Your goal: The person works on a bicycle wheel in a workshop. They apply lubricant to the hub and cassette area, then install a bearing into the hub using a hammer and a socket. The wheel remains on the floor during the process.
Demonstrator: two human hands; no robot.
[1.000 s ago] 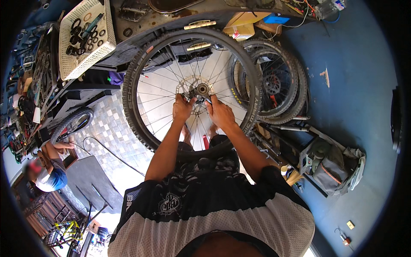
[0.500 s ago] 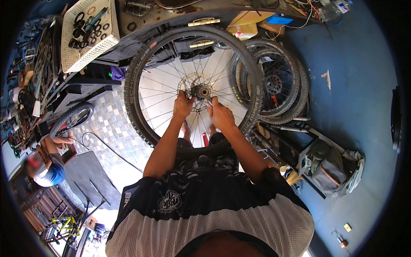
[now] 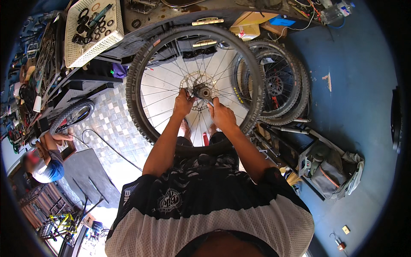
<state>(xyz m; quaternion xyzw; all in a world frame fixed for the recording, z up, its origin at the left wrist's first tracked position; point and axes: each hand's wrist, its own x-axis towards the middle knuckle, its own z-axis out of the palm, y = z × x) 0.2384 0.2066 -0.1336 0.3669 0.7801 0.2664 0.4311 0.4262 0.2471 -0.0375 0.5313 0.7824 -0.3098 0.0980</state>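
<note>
A bicycle wheel [image 3: 133, 81] with a knobby black tyre stands upright before me, its spokes running in to a metal hub [image 3: 205, 92]. Behind the hub shows a perforated brake disc [image 3: 183, 82]. My left hand [image 3: 183, 105] is closed at the hub's left side, fingers bent around a small dark part I cannot make out. From the right, my right hand [image 3: 223, 115] grips a slim metal tool [image 3: 209, 102] whose end meets the hub; most of it is hidden in the fist, so its kind is unclear.
A workbench [image 3: 171, 20] crosses the far side, carrying a cream plastic basket [image 3: 87, 55] of rings and small parts. More wheels [image 3: 295, 81] lean at the right by the blue wall. A grey bag [image 3: 327, 175] rests lower right. Another person [image 3: 49, 167] sits at far left.
The view has shifted slightly. Both hands stay at the hub, the right one still gripping the tool, with hardly any visible movement.
</note>
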